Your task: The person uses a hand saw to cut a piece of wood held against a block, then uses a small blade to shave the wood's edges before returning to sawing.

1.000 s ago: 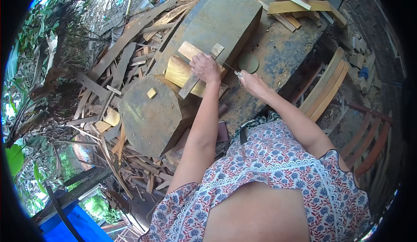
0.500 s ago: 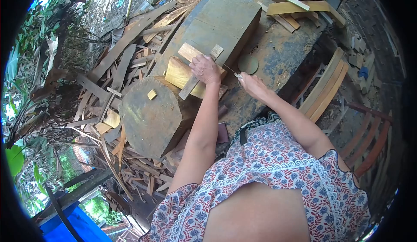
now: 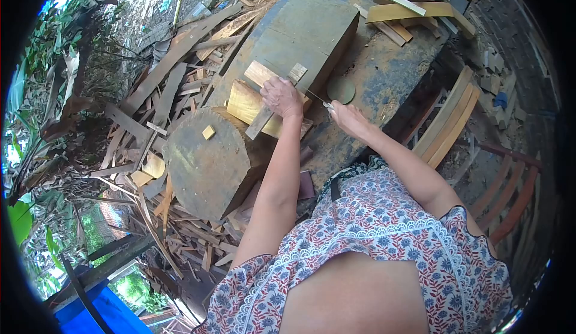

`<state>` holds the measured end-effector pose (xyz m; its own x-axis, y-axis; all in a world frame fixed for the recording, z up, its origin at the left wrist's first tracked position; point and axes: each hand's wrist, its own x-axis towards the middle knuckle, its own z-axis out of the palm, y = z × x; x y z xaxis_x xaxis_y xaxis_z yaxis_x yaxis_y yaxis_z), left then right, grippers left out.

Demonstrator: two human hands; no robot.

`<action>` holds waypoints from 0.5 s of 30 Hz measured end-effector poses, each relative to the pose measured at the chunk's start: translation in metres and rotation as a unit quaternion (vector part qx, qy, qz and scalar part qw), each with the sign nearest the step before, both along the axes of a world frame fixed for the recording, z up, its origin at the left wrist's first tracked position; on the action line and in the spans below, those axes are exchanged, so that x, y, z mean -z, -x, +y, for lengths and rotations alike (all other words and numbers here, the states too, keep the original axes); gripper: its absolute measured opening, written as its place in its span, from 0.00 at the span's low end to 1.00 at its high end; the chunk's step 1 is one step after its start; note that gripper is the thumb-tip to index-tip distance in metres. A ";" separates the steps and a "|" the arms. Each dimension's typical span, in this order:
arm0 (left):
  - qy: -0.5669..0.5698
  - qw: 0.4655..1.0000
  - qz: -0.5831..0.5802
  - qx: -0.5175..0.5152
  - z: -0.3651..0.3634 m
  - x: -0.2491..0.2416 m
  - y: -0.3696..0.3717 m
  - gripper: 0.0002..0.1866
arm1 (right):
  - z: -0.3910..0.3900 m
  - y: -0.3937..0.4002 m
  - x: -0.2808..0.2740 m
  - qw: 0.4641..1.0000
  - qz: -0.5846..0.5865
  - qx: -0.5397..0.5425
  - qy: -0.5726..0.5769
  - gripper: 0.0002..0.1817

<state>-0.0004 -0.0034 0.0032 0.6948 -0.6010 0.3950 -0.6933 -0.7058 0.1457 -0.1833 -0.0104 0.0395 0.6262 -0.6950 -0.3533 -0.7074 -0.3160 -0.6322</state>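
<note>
The left hand (image 3: 283, 98) is clamped on a wooden strip (image 3: 259, 122), which lies across the yellow wood (image 3: 242, 101). Near it, the right hand (image 3: 351, 120) is closed around a thin tool (image 3: 327, 104), perhaps a saw.

Slat (image 3: 259, 123) — matt, bare wood

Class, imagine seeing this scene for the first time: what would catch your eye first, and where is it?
Probably the left hand above the centre, resting on a grey strip that crosses a yellow block, with the right hand to its right holding a thin tool. Next, perhaps, the small yellow square on the log to the left. The bright blue sheet at lower left may also draw the eye.
</note>
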 end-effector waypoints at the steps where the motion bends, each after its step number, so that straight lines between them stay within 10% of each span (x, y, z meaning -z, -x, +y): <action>1: -0.001 1.000 0.011 0.005 -0.001 -0.002 0.000 0.10 | 0.003 0.005 -0.002 1.000 0.015 0.007 -0.014 0.14; 15: 0.003 1.000 -0.012 -0.001 0.001 0.002 -0.001 0.09 | -0.003 -0.008 -0.004 1.000 -0.009 0.007 -0.005 0.14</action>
<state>0.0006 -0.0027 0.0015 0.6864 -0.5979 0.4140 -0.6954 -0.7062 0.1332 -0.1757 -0.0138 0.0438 0.6231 -0.7001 -0.3486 -0.6998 -0.3001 -0.6482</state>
